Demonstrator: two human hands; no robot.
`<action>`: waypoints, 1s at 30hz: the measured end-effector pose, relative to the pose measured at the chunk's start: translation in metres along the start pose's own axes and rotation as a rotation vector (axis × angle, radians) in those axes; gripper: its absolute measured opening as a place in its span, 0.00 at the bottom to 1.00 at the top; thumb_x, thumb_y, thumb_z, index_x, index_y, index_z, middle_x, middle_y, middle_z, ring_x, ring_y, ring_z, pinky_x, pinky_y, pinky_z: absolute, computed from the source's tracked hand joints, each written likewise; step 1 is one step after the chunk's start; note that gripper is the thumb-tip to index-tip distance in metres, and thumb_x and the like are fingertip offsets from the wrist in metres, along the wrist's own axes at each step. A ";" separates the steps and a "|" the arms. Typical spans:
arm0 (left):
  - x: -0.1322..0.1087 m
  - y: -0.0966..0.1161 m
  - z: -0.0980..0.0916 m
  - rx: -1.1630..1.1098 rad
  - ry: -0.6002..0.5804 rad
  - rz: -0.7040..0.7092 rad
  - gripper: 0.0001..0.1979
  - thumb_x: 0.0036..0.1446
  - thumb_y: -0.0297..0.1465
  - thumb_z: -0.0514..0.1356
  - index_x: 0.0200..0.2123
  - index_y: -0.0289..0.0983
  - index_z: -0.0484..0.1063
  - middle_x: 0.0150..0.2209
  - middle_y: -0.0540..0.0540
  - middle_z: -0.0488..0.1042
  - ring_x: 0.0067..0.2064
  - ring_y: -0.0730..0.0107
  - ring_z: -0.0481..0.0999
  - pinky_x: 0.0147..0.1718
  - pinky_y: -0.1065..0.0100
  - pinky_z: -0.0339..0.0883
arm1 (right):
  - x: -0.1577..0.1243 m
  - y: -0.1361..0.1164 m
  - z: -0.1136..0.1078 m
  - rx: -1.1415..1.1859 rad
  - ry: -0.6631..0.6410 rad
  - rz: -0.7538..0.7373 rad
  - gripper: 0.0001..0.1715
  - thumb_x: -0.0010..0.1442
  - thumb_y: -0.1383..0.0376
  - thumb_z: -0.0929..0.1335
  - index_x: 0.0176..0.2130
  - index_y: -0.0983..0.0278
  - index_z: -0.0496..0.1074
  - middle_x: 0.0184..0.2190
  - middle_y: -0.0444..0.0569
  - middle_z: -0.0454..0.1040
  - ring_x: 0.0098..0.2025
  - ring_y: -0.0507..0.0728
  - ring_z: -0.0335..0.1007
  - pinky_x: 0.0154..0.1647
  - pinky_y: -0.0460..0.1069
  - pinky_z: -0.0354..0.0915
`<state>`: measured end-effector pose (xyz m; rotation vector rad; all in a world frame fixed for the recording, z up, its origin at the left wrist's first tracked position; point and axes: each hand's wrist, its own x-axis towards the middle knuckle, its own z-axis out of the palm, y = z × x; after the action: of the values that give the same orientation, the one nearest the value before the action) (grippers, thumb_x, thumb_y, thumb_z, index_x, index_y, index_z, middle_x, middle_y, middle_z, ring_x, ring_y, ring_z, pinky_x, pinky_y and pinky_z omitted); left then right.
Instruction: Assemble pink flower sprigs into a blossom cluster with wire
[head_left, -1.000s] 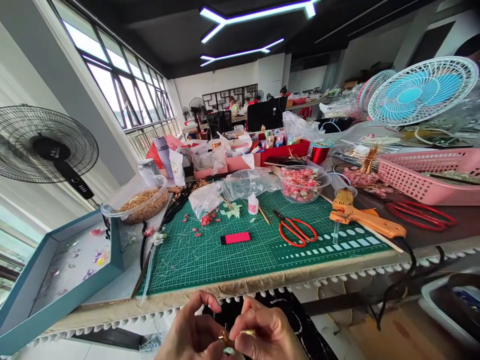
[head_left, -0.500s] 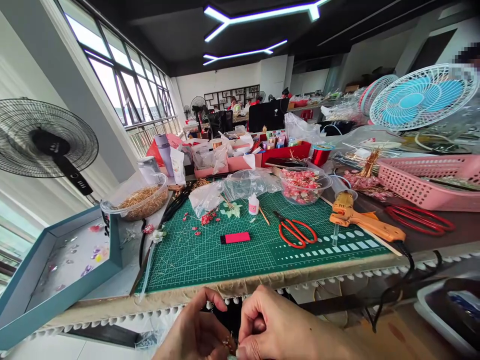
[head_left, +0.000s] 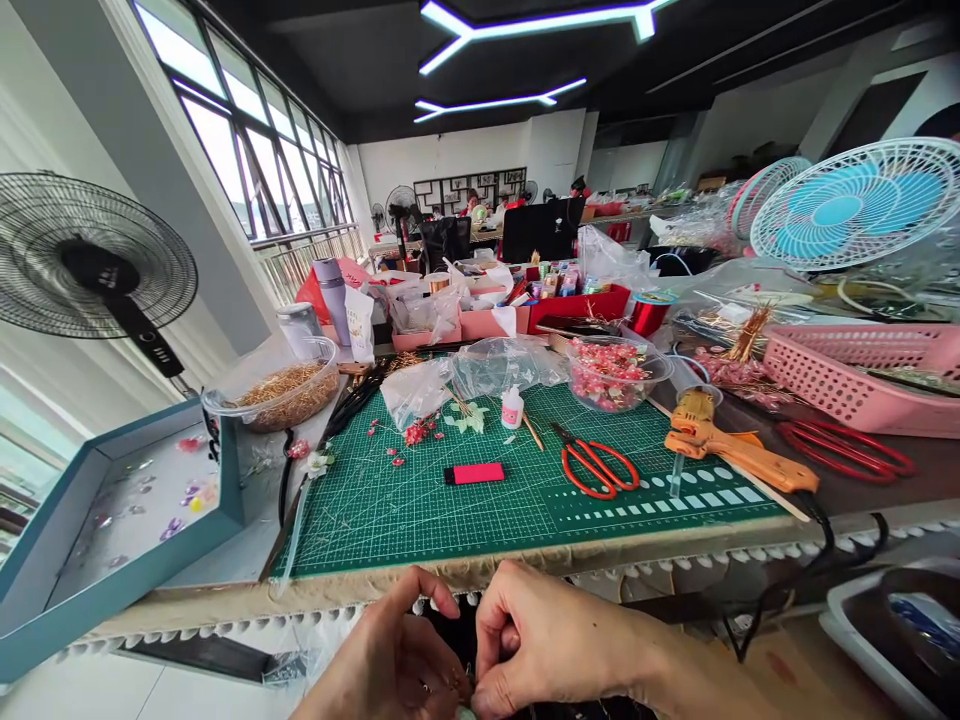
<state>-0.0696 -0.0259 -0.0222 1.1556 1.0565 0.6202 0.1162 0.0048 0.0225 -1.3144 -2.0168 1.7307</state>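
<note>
left hand (head_left: 397, 640): curled round gold piece (head_left: 454, 682) | right hand (head_left: 534, 635): had swung up since a second earlier, forearm showing; grip couldn't be told | piece: lay between hands, mostly hidden

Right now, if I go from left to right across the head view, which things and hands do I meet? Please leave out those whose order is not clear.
Blue box, white flower, left hand, right hand, glue gun.

Held piece (head_left: 466, 713) gold, pale green; mat (head_left: 420, 520) green, white grid.
</note>
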 end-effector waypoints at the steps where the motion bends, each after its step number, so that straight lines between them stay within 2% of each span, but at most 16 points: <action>1: 0.000 0.000 0.000 0.025 0.002 0.012 0.23 0.37 0.14 0.57 0.37 0.40 0.60 0.23 0.52 0.79 0.20 0.80 0.71 0.18 0.82 0.59 | 0.000 0.000 0.000 -0.009 -0.005 0.000 0.04 0.41 0.73 0.72 0.23 0.66 0.79 0.13 0.37 0.61 0.17 0.44 0.48 0.15 0.40 0.43; 9: -0.001 0.001 0.002 0.115 0.030 0.066 0.22 0.39 0.15 0.59 0.38 0.40 0.60 0.24 0.51 0.79 0.21 0.77 0.73 0.19 0.80 0.61 | 0.001 0.002 0.002 -0.049 -0.026 0.014 0.05 0.41 0.71 0.72 0.25 0.67 0.80 0.14 0.38 0.64 0.19 0.45 0.52 0.16 0.41 0.46; 15: 0.001 0.001 0.003 0.112 0.042 -0.024 0.22 0.38 0.13 0.55 0.37 0.39 0.62 0.22 0.53 0.76 0.20 0.79 0.70 0.18 0.81 0.57 | 0.003 0.004 0.003 -0.041 -0.022 0.019 0.07 0.41 0.72 0.71 0.25 0.66 0.80 0.15 0.39 0.65 0.19 0.45 0.53 0.16 0.41 0.46; 22: 0.006 0.007 0.005 0.123 0.071 -0.007 0.23 0.34 0.13 0.57 0.34 0.39 0.61 0.18 0.56 0.74 0.18 0.80 0.68 0.16 0.81 0.54 | 0.003 0.011 0.007 0.164 0.072 0.005 0.03 0.43 0.67 0.74 0.25 0.65 0.80 0.14 0.39 0.62 0.19 0.46 0.49 0.19 0.42 0.43; 26: 0.005 0.008 0.007 0.107 0.063 0.014 0.22 0.36 0.13 0.59 0.34 0.39 0.60 0.16 0.58 0.72 0.16 0.82 0.66 0.16 0.81 0.50 | 0.001 0.008 0.007 0.161 0.085 -0.024 0.04 0.44 0.66 0.73 0.24 0.66 0.79 0.12 0.36 0.56 0.18 0.45 0.44 0.18 0.44 0.40; 30: 0.005 0.000 0.008 0.072 0.031 0.023 0.20 0.40 0.15 0.60 0.35 0.39 0.61 0.17 0.57 0.71 0.17 0.82 0.66 0.16 0.81 0.51 | 0.003 0.003 0.009 0.124 0.095 -0.063 0.03 0.43 0.72 0.71 0.22 0.65 0.76 0.14 0.35 0.53 0.19 0.46 0.44 0.19 0.44 0.41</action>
<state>-0.0604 -0.0247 -0.0241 1.2256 1.1014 0.6240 0.1101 0.0007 0.0158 -1.2562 -1.8472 1.7022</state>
